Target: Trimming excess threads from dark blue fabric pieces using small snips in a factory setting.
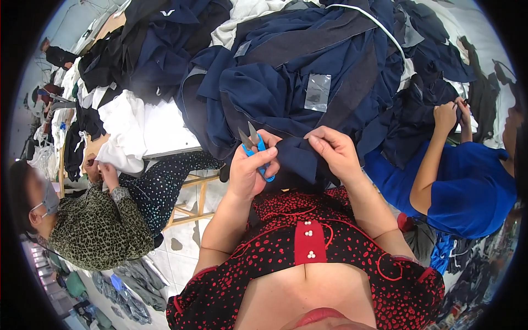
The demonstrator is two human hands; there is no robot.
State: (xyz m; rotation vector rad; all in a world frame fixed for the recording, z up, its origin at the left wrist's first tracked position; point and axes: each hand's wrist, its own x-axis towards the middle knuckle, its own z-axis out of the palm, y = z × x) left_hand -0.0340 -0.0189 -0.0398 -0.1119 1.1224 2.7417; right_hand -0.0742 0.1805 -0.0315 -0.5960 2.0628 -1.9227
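In my left hand (252, 165) is a pair of blue-handled thread snips (256, 149), its two metal blades apart and pointing up and away from me. The fingertips of that hand also reach the edge of a navy garment (297, 159). My right hand (335, 151) pinches the same cloth between thumb and fingers, a little to the right. Between both hands the fabric hangs in a fold over my lap. Beyond them it meets a large heap of navy garments (264, 93), where a small clear plastic piece (318, 92) lies.
On the left a masked co-worker handles white cloth (125, 129) beside a white tabletop (168, 129). At the right a co-worker in a blue top (467, 187) works on dark cloth. A white cord-like band (379, 25) curves over the heap. Bagged clothes (124, 297) lie on the floor.
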